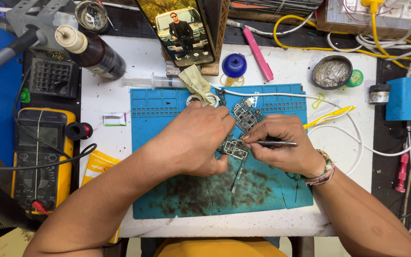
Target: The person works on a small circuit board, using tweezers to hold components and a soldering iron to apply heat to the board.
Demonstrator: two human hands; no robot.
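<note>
Circuit board point(244, 124) lay pinned under the left hand point(198, 138) — right hand point(284, 147) pinched tweezers point(269, 142), tips touching the board just beside that grip — apparently mid-probing; steadiness seemed needed.

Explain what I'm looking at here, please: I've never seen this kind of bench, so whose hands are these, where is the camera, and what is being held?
This is one picture from a camera worn on a person's head, looking down at their own bare hands over a white table. The left hand steadies a small circuit board on a blue work mat. The right hand pinches metal tweezers, tips at the board. A second board lies just above. Around them: a yellow multimeter, a dark bottle, a syringe, a propped phone, a tin of solder wick and white cables.
</note>
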